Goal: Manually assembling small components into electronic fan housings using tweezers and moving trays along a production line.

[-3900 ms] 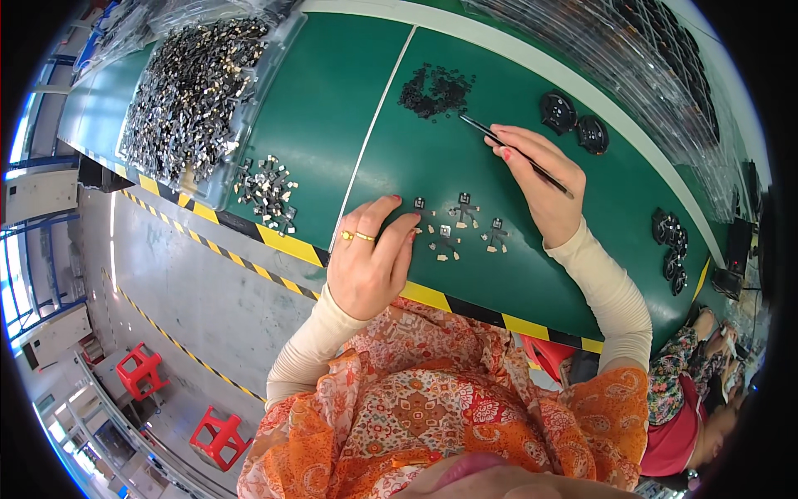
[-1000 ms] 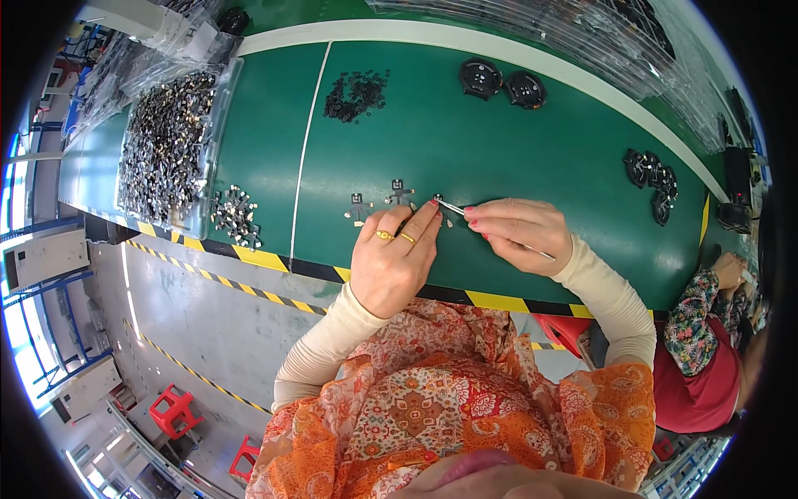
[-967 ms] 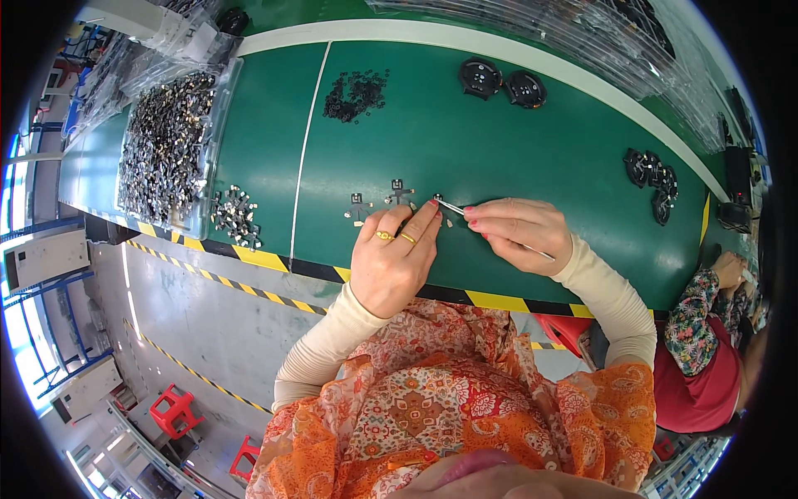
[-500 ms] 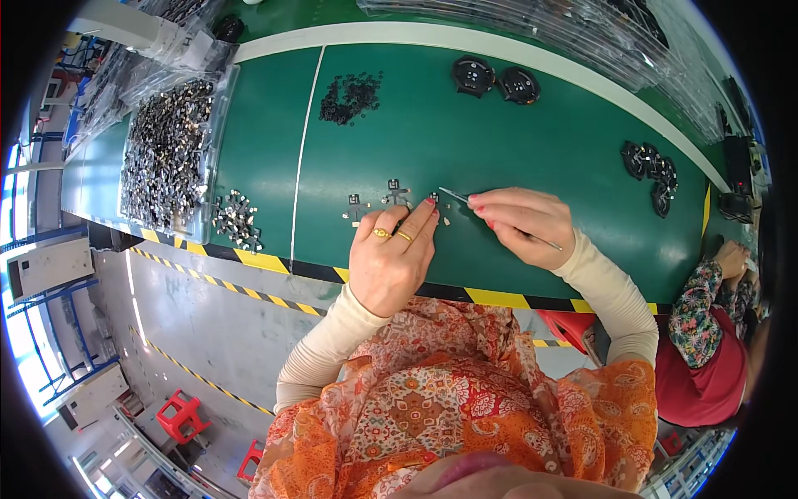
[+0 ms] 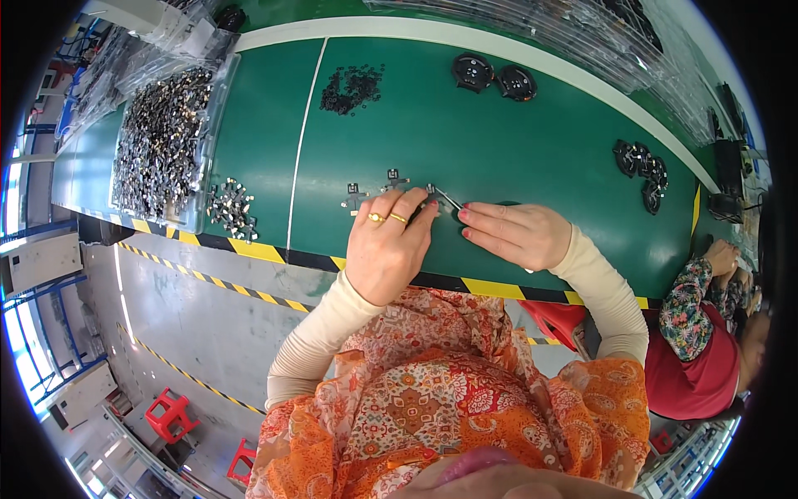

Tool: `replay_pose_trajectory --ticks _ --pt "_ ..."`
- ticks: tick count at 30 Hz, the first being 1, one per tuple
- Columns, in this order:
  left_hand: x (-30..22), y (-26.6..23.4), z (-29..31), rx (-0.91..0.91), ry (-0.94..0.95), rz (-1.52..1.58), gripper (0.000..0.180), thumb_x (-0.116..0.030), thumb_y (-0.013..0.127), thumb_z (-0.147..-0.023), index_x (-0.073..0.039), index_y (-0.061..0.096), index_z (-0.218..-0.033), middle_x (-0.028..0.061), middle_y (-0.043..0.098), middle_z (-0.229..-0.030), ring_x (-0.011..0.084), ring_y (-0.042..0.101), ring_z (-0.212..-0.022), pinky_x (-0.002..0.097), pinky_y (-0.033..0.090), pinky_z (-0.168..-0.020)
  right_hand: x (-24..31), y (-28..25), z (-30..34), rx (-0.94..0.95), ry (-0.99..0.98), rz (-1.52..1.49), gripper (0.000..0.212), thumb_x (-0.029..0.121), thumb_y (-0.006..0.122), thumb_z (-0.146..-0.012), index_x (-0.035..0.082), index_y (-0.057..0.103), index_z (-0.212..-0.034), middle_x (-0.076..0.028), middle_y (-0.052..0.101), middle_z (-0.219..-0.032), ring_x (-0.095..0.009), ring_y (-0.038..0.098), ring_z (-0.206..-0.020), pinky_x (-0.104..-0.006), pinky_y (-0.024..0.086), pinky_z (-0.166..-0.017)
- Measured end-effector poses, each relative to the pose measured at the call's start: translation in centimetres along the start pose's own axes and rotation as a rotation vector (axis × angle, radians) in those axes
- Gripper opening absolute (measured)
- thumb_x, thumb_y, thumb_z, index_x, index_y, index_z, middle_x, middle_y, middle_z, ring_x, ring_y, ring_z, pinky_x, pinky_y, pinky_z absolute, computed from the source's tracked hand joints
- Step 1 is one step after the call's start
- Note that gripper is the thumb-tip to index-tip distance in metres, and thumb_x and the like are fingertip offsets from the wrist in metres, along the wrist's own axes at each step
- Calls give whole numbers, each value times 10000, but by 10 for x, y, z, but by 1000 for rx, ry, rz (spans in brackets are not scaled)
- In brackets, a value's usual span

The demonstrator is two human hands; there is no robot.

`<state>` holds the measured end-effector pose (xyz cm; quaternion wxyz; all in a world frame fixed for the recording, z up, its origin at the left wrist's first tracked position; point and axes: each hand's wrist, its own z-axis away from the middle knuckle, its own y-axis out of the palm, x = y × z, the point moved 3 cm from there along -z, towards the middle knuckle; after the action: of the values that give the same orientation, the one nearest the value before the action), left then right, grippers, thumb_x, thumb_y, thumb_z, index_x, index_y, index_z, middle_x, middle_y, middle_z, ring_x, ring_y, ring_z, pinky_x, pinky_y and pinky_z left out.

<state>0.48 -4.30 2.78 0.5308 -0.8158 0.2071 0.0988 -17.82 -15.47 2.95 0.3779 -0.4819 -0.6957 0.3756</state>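
My left hand (image 5: 384,254), with two gold rings, bends over the green table. Its thumb and index finger close on a small black part (image 5: 431,190) with thin legs. From the right, my right hand (image 5: 525,238) grips slim metal tweezers (image 5: 450,200), whose tip reaches that part; whether the tip pinches anything is too small to tell. Two similar flat parts lie just beyond my left fingers, one grey-black part (image 5: 353,197) at the left and one small leggy part (image 5: 394,178) farther back.
Tiny black rings (image 5: 352,89) lie at the back. Two round black housings (image 5: 473,73) sit beyond my right hand, with curved black pieces (image 5: 653,179) farther right. At left stand a clear bin (image 5: 208,150) of small metal parts and a loose pile (image 5: 232,207). A co-worker's sleeve (image 5: 688,308) is at right.
The tweezers' tip has come down to the part by my left fingertips, and my right hand has dropped slightly. My left fingers have bent and drawn closer round the part.
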Motion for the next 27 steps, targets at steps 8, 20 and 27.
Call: replay_pose_trajectory --ticks 8,20,27 --pt "23 -11 -100 -91 281 -12 346 29 651 -805 39 645 -1150 165 626 -1237 338 581 -1192 369 494 -980 -27 -24 22 -735 664 -536 223 -117 518 -901 -73 674 -1055 -244 663 -1158 -337 691 -1004 -375 578 -863" --pt "-37 47 -40 44 260 -193 439 -136 535 -844 62 599 -1230 193 597 -1272 319 541 -1237 455 418 -1053 -2 -19 37 -769 794 -620 219 -90 530 -937 -94 643 -1124 -240 636 -1203 -326 680 -1022 -355 574 -874" --pt "-36 12 8 -119 -40 -88 332 -60 692 -767 -8 678 -1094 111 612 -1201 276 571 -1067 449 432 -944 21 -15 23 -298 428 -300 238 -75 667 -819 -21 674 -1051 -214 651 -1171 -295 699 -947 -342 584 -777"
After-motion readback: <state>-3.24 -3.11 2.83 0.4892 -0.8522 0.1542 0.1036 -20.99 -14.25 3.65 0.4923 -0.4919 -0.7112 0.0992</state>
